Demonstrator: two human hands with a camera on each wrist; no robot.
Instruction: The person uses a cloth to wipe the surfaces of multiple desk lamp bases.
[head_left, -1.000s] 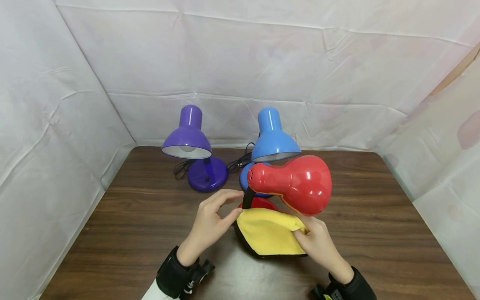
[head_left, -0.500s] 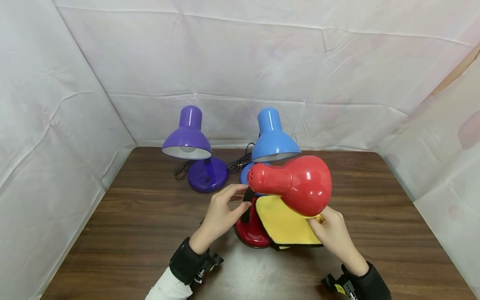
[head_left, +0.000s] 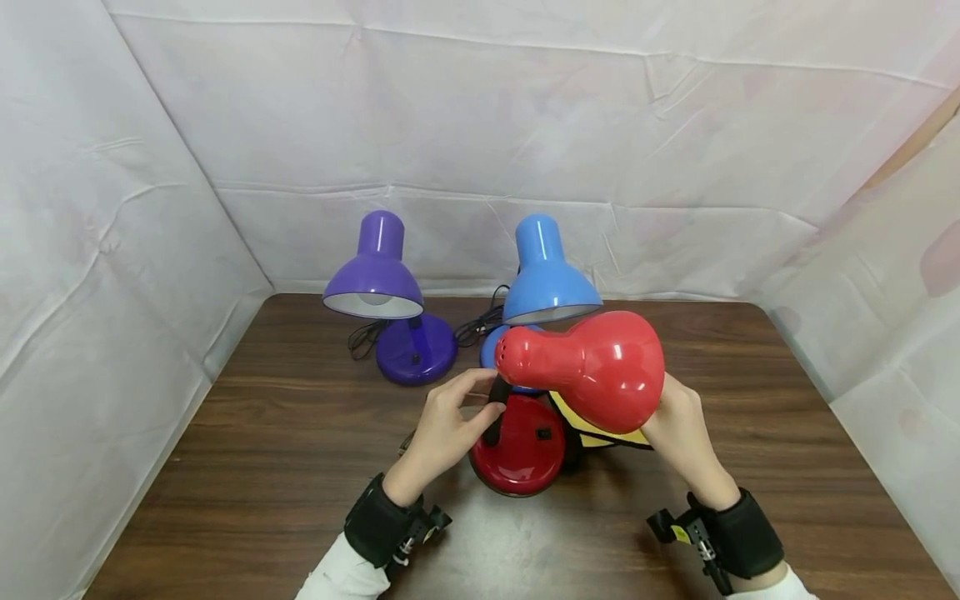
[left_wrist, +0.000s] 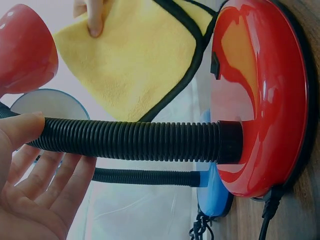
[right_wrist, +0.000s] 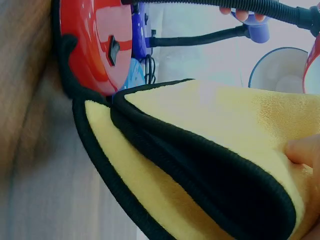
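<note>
A red desk lamp stands at the table's middle, its shade [head_left: 600, 367] tipped over its round base [head_left: 517, 454]. My left hand [head_left: 480, 402] grips the lamp's black ribbed neck [left_wrist: 135, 140], thumb on one side and fingers [left_wrist: 55, 180] on the other. My right hand [head_left: 671, 417] pinches a yellow cloth with black trim [head_left: 592, 432] just right of the base, under the shade. The cloth [right_wrist: 210, 150] hangs folded beside the red base [right_wrist: 95, 45]. The shade hides most of the cloth in the head view.
A purple lamp [head_left: 378, 279] stands at the back left and a blue lamp [head_left: 547, 275] right behind the red one, their black cords [head_left: 480, 325] lying between them. White sheeting walls in the brown table [head_left: 262, 433] on three sides.
My right hand has carried the yellow cloth from over the red base to the right and back, uncovering the base. My left hand has closed on the neck.
</note>
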